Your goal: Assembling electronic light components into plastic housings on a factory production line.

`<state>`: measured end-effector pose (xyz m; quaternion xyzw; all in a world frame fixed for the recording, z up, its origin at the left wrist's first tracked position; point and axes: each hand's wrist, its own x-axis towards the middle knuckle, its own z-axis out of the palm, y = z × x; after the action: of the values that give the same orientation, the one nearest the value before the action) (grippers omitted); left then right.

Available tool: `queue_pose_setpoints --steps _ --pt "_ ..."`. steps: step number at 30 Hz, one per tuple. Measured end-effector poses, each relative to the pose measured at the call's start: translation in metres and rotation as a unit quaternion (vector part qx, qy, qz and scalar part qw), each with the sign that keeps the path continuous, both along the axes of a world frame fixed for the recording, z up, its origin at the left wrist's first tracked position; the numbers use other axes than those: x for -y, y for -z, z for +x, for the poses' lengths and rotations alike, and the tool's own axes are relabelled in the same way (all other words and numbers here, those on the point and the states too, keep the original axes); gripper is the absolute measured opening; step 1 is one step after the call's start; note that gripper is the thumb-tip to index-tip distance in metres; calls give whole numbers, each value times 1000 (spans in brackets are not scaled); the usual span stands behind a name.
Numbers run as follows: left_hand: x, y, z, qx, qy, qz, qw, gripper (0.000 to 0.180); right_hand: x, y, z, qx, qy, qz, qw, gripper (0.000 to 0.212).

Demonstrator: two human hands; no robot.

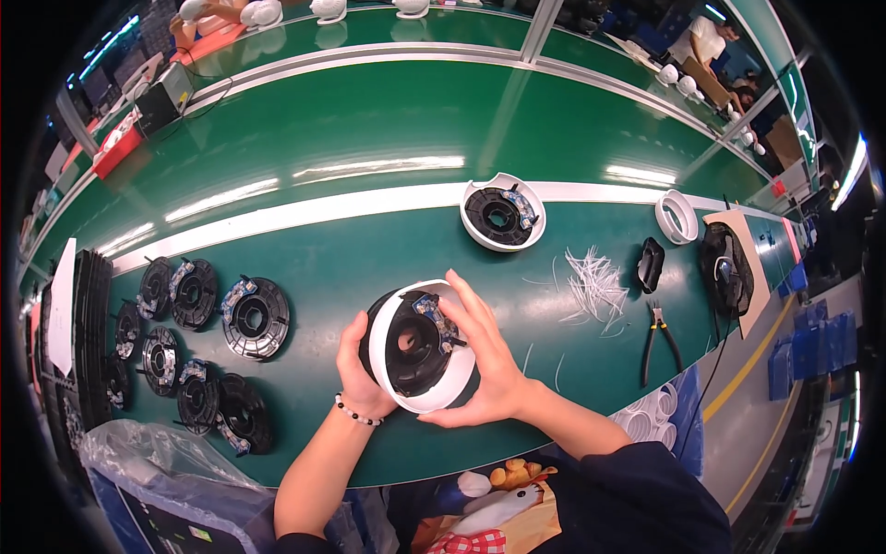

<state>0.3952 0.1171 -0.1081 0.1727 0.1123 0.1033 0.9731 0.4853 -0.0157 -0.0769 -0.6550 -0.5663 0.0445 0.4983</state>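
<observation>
Between my two hands, above the green table, is a white plastic ring housing point(445, 391) tilted on its side. A round black base with a blue circuit board point(411, 355) sits inside it. My left hand point(362, 374) is wrapped round the black side at the left, thumb upward. My right hand point(484, 355) grips the white rim from the right, fingers over the top edge and thumb below. Farther back on the table stands a similar white housing point(503, 214) with a black base and circuit board in it.
Several black round bases with circuit boards point(256, 319) lie at the left. To the right are white cable ties point(595, 286), a black plastic part point(650, 266), pliers point(658, 343) and a white ring point(676, 217). A bag of white rings point(651, 415) hangs near the front edge.
</observation>
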Motion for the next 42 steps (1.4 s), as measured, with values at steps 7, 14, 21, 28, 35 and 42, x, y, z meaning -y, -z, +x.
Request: queue_pose_setpoints --steps 7,14,21,28,35,42 --pt "3 -9 2 46 27 -51 997 50 3 0 12 -110 -63 20 992 104" --pt "5 -5 3 29 -13 0 1000 55 -3 5 2 43 1 -39 998 107" --pt "-1 4 2 34 56 2 998 78 -1 0 7 65 -7 -49 997 108" --pt "-4 10 2 60 108 23 992 80 5 -6 11 73 -28 -85 993 107" --pt "-1 21 0 40 64 106 991 70 5 2 14 66 -17 -99 993 110" --pt "0 22 -1 7 37 38 999 62 0 14 3 43 26 -117 992 117"
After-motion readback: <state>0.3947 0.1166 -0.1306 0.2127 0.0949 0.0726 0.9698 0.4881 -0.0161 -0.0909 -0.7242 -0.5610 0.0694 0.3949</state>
